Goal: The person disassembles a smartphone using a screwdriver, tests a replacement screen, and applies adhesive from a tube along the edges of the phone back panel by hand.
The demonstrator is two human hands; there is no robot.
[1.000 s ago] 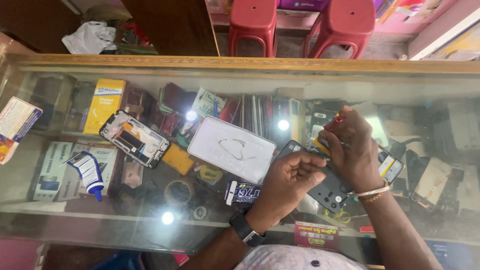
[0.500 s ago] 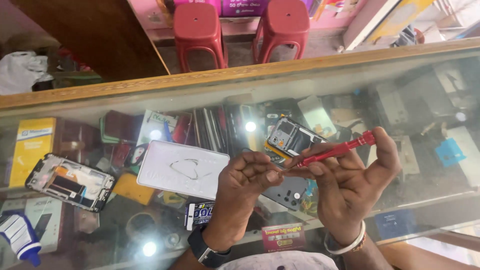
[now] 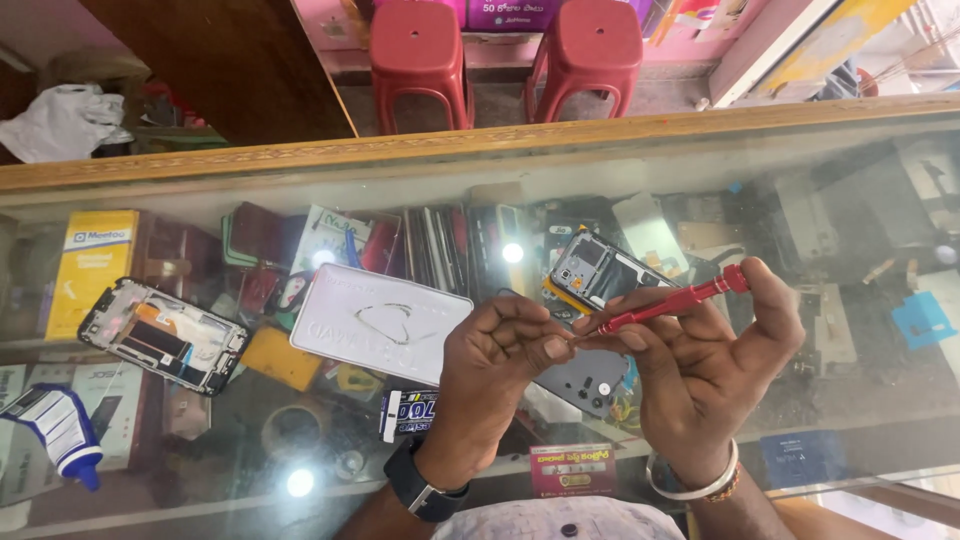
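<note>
- Head view, looking down on a glass-topped display counter (image 3: 860, 200) with a wooden far rim.
- Right hand (image 3: 715, 375), at 4 o'clock of the frame: fingers pressed around a red screwdriver (image 3: 672, 300), thumb and forefinger pinching the shaft near its tip, little finger hooked by the butt end. A pale bangle sits at the wrist.
- Red screwdriver: held above the glass, tilted, butt toward 2 o'clock, tip toward 8 o'clock.
- Left hand (image 3: 495, 365), at 6 o'clock: fingertips drawn together, touching the screwdriver tip; whether they pinch a small part, I cannot tell. A dark watch is on the wrist.
- Opened phone body (image 3: 598, 272), at 12 o'clock of the hands: lies on the glass, inner side up, just beyond the screwdriver.
- Grey phone back cover (image 3: 585, 380): on the glass under the hands, partly hidden.
- White flat tray (image 3: 380, 322), at 9 o'clock of the left hand: holds a few thin, small pieces, too small to tell.
- Second opened phone frame (image 3: 163, 335), far toward 9 o'clock, on the glass.
- Counter cabinet, beneath the glass: holds a yellow box (image 3: 92, 270), upright phone covers (image 3: 430, 245) in a row, and mixed spares.
- Two red stools (image 3: 500, 50), at 12 o'clock beyond the counter.
</note>
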